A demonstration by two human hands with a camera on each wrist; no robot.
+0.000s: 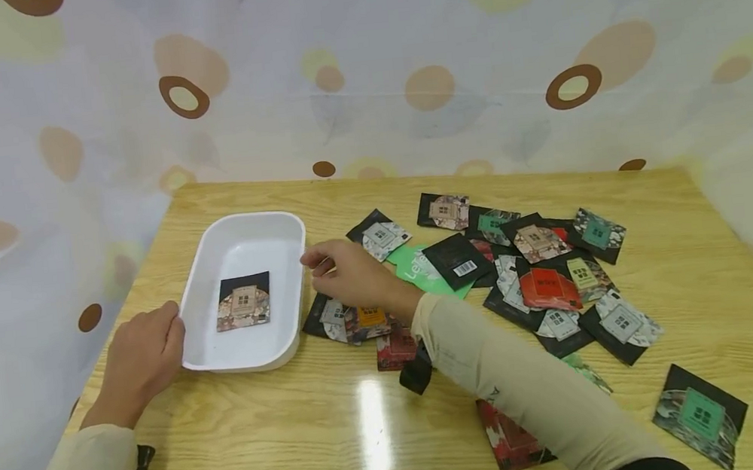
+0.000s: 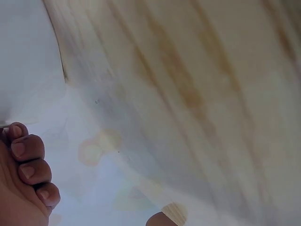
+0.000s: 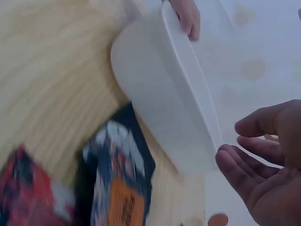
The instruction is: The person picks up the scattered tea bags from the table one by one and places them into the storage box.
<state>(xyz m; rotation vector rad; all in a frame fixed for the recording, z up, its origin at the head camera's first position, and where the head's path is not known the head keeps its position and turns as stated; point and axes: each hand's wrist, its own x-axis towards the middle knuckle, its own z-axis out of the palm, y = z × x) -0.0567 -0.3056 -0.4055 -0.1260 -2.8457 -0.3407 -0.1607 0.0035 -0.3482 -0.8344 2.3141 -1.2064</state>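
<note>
I work from far away. One white tray [image 1: 242, 255] between my two hands; tray's long way runs 12 to 6, leaning toward 1. Left hand [image 1: 146, 355] grips tray edge at 8 o'clock. Right hand [image 1: 353, 271] touches edge at 2, fingers loosely bent, pinching nothing. One tray packet [image 1: 244, 302], near right hand's 9 o'clock. Loose packets [image 1: 548, 288]: about twenty, overlapping, can't count exactly; most at right hand's 3 o'clock, right hand nearer.

The tray [image 1: 249, 252] is white, the packet [image 1: 244, 301] inside black and pinkish-beige; yellow wood grain marks the worktop [image 1: 267, 442]; the white backdrop [image 1: 366, 122] bears brown, peach and lime ovals.
</note>
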